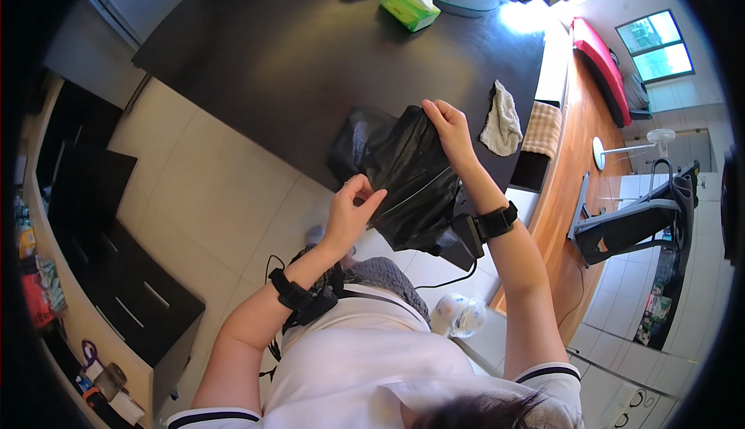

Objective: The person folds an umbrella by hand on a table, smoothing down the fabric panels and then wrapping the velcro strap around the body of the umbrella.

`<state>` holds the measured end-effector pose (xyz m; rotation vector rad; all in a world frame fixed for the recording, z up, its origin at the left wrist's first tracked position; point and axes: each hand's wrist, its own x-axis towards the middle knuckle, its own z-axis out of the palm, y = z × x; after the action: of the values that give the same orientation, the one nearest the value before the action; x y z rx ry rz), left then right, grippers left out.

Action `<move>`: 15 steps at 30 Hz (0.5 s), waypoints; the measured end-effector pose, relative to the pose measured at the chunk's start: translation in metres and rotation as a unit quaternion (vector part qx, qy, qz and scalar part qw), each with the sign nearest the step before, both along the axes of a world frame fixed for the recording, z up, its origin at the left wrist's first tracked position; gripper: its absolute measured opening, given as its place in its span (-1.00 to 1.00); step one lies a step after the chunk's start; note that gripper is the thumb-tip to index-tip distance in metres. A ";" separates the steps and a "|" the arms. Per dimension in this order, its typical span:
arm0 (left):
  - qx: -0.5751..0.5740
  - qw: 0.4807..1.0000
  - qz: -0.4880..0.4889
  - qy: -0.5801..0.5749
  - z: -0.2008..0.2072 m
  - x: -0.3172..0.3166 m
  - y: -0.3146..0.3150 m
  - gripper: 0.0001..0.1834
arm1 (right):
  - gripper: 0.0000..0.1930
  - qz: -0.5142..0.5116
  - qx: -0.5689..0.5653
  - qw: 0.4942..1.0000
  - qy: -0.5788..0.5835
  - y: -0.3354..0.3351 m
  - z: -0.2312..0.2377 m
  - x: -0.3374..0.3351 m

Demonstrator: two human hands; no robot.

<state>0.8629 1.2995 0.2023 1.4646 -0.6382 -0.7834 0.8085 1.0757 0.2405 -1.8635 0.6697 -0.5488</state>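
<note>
The black plastic bag looks light and limp, a thin film that should crease and sag rather than hold any shape; its glossy skin may slide between dry fingers, and a hard tug could stretch or tear it. Its rim or a gathered fold seems the best place to grip, pinched between thumb and fingertips. The bag hangs between the hands, over the near edge of the dark surface: the right hand pinches its far upper edge, while the left hand, thumb and fingers nearly together, appears to nip its left side.
</note>
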 end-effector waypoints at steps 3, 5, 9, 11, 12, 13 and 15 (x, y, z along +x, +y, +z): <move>-0.037 0.995 0.046 0.079 0.005 0.000 -0.002 -0.77 | -0.64 -0.023 0.065 0.998 -0.009 0.005 0.000 0.007; -0.035 0.982 0.066 0.171 0.007 0.005 -0.002 -0.75 | -0.64 0.006 0.088 0.996 -0.014 0.014 0.007 0.011; 0.009 0.969 0.039 0.245 0.001 0.018 -0.005 -0.72 | -0.60 -0.019 0.036 0.999 -0.020 0.007 0.001 0.007; -0.016 0.992 0.022 0.121 0.002 0.020 -0.006 -0.75 | -0.59 -0.046 0.020 0.999 0.014 -0.002 -0.003 0.001; -0.015 0.992 0.021 0.121 0.001 0.021 -0.006 -0.75 | -0.59 -0.047 0.021 0.999 0.014 -0.002 -0.003 0.000; -0.038 0.992 0.038 0.115 0.000 0.021 -0.007 -0.76 | -0.60 -0.051 0.033 0.998 0.005 -0.001 -0.003 0.000; -0.060 0.991 0.054 0.109 0.000 0.025 -0.007 -0.77 | -0.61 -0.057 0.047 0.997 -0.003 0.000 0.001 -0.002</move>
<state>0.8877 1.2928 0.2019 1.2722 -0.4282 -0.7933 0.8065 1.0756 0.2419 -1.7437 0.7876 -0.5859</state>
